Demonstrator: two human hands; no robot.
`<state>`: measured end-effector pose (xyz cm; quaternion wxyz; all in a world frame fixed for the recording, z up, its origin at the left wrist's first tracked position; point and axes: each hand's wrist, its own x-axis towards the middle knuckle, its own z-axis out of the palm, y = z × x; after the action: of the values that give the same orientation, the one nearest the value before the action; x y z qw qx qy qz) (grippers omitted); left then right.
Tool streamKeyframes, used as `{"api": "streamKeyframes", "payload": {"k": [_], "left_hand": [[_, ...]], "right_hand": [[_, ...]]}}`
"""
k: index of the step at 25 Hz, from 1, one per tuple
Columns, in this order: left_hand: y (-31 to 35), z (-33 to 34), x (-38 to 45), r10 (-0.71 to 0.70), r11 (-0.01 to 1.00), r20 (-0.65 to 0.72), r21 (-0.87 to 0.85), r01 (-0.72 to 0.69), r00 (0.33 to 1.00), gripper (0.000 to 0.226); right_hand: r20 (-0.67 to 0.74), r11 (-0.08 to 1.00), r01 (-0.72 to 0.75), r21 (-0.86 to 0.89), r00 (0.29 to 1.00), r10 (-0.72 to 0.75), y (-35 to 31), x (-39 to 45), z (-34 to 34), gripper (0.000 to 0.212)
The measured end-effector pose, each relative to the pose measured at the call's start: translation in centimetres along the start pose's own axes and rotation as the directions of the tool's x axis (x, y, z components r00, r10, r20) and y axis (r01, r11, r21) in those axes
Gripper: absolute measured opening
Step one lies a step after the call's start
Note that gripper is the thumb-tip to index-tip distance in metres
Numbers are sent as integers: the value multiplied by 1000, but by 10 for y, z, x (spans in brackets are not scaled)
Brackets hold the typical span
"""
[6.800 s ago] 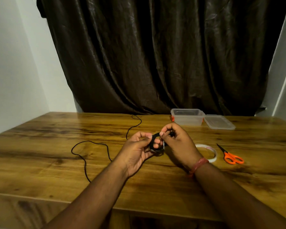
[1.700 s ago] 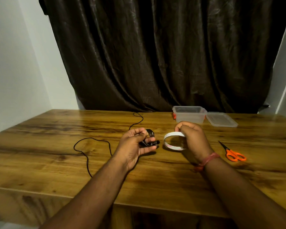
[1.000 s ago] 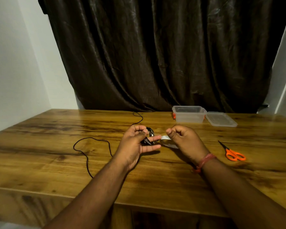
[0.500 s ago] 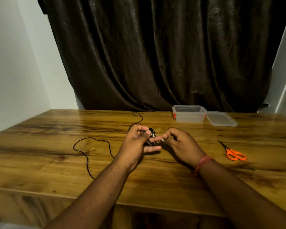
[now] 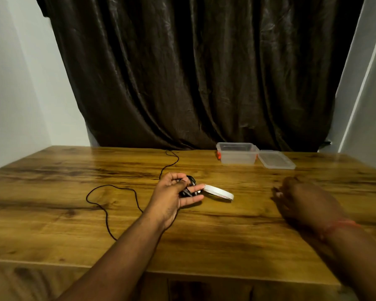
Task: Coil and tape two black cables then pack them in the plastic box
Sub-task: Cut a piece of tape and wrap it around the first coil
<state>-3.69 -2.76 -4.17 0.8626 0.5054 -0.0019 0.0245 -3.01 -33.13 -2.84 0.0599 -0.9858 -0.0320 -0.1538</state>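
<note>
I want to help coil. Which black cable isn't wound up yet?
The loose cable snaking over the table, left of the left hand. The other is a small coil that this hand holds.

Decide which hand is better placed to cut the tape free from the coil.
Right. The left hand grips the coil, with the tape roll at its fingertips, so it is busy. The right hand is blurred but seems to hold nothing, out to the right over the table.

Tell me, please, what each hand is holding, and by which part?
The left hand pinches the coiled black cable across its bundled loops. The blurred right hand appears empty.
</note>
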Motion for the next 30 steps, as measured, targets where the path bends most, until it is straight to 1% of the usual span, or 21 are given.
{"api": "streamKeyframes", "payload": {"k": [1, 3, 7, 8, 11, 13, 15, 16, 17, 19, 20, 21, 22, 23, 24, 25, 26, 27, 28, 29, 30], "left_hand": [[0, 0, 0, -6, 1000, 0, -14, 6, 1000, 14], [1, 0, 0, -18, 999, 7, -44, 18, 1000, 14], [2, -1, -2, -40, 995, -2, -96, 39, 999, 15], [2, 0, -2, -40, 994, -3, -104, 40, 999, 15], [3, 0, -3, -49, 992, -12, -118, 47, 999, 14], [4, -1, -4, -52, 990, -24, -131, 48, 998, 14], [4, -1, -5, -56, 988, -25, -144, 52, 998, 15], [5, -1, -5, -58, 988, -24, -147, 54, 998, 16], [5, -1, -6, -60, 987, -26, -150, 56, 998, 18], [6, -1, -5, -64, 986, -28, -156, 59, 998, 20], [6, 0, -5, -65, 985, -27, -159, 60, 998, 20], [6, 0, -5, -65, 985, -25, -162, 61, 998, 20], [6, 0, -4, -65, 984, -24, -166, 60, 998, 19], [5, 0, -3, -63, 984, -24, -170, 58, 998, 19], [5, 0, -2, -61, 984, -25, -171, 56, 998, 19], [4, -1, -1, -61, 984, -24, -169, 56, 998, 19], [4, -1, 0, -61, 984, -21, -168, 57, 998, 18], [3, -1, 1, -59, 984, -17, -172, 56, 998, 17], [1, -1, 3, -57, 982, -16, -180, 53, 998, 16], [0, -2, 4, -53, 981, -25, -188, 48, 998, 15], [-1, -1, 5, -49, 981, -37, -192, 41, 998, 15]], "right_hand": [[23, 998, -29, -59, 999, 30, 11, -5, -1, 20], [87, 993, -60, -98, 994, 69, 19, -12, 2, 20], [102, 996, -35, -87, 994, 44, 14, -14, 3, 10], [133, 994, -23, -105, 990, 37, 11, -12, 0, 10], [261, 969, 89, -229, 965, -27, -3, -7, -10, 16], [296, 949, 185, -257, 949, -105, -12, -7, -12, 18], [295, 930, 269, -250, 936, -192, -15, -11, -9, 20], [284, 931, 275, -242, 937, -203, -16, -14, -8, 21], [271, 942, 242, -232, 946, -176, -16, -15, -8, 22], [265, 960, 144, -240, 961, -78, -15, -15, -13, 23], [242, 975, 93, -202, 969, -43, -13, -15, -17, 23], [192, 997, 25, -77, 981, -9, -13, -17, -21, 22], [140, 985, -56, 166, 990, 32, -17, -20, -27, 21], [108, 861, -124, 493, 991, 80, -25, -26, -32, 22], [141, 621, -172, 765, 985, 99, -43, -34, -37, 25], [222, 350, -224, 910, 974, 45, -64, -42, -37, 30], [299, 136, -288, 948, 952, -68, -85, -50, -34, 34], [350, 25, -352, 935, 915, -199, -106, -54, -27, 39], [387, -3, -408, 913, 867, -315, -124, -56, -19, 45], [424, 11, -456, 890, 816, -392, -138, -55, -11, 51], [458, 28, -496, 868, 776, -434, -147, -51, -3, 56]]}}
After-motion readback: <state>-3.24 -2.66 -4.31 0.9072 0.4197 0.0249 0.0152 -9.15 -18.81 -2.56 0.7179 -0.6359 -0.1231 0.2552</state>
